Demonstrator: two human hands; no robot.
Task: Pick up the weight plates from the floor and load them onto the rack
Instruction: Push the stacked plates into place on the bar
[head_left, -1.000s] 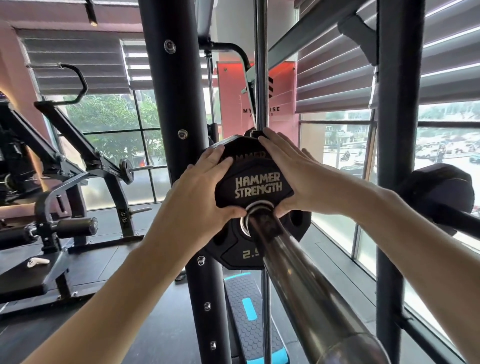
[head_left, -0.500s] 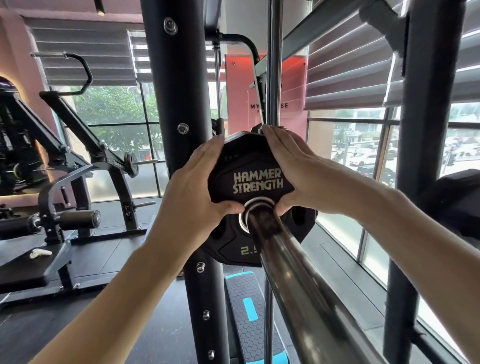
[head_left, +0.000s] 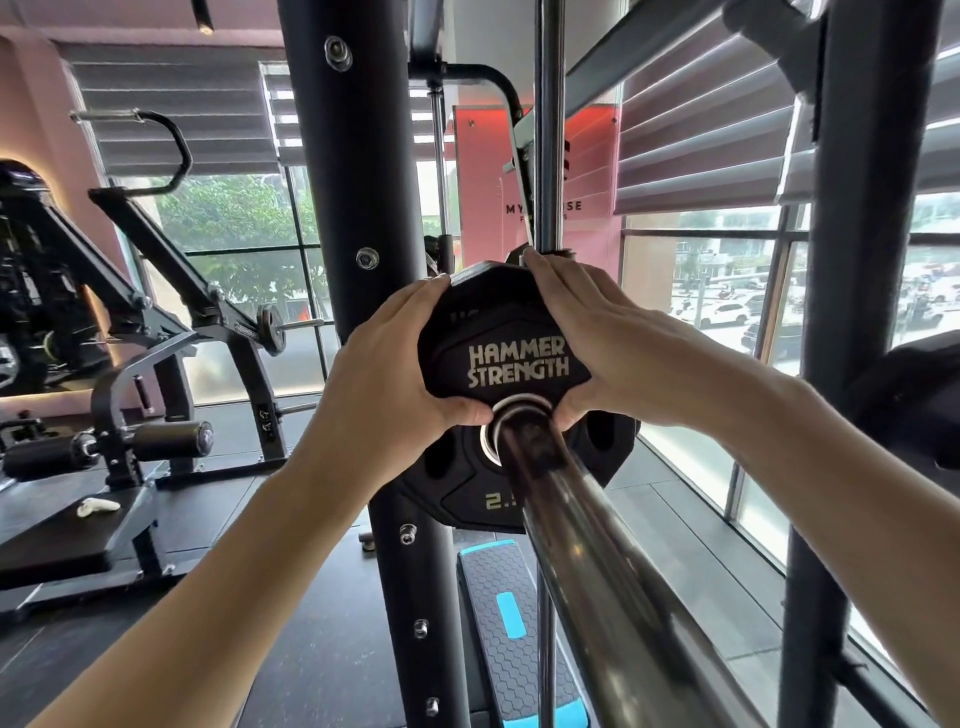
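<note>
- Grip: the left hand (head_left: 384, 374) and right hand (head_left: 602, 338) both clasp one small black weight plate (head_left: 511, 358) by its upper edges, fingers over the rim, thumbs near the hub.
- Location: the plate sits at centre frame, its centre hole already threaded over the steel bar (head_left: 587, 530) that runs from lower right up to the middle.
- Orientation: the lettered face looks toward the camera; the plate stands upright, its flat plane square to the bar, its axis running along the bar.
- Behind it: a larger plate (head_left: 457, 488) is already on the bar, touching or just behind the small one; which, I cannot tell.
- Surround: the black rack post (head_left: 353, 208) stands just left of the plates.
- Progress, as judged: this plate is nearly seated; release remains. No plates are visible on the floor (head_left: 291, 649) in frame.
</note>
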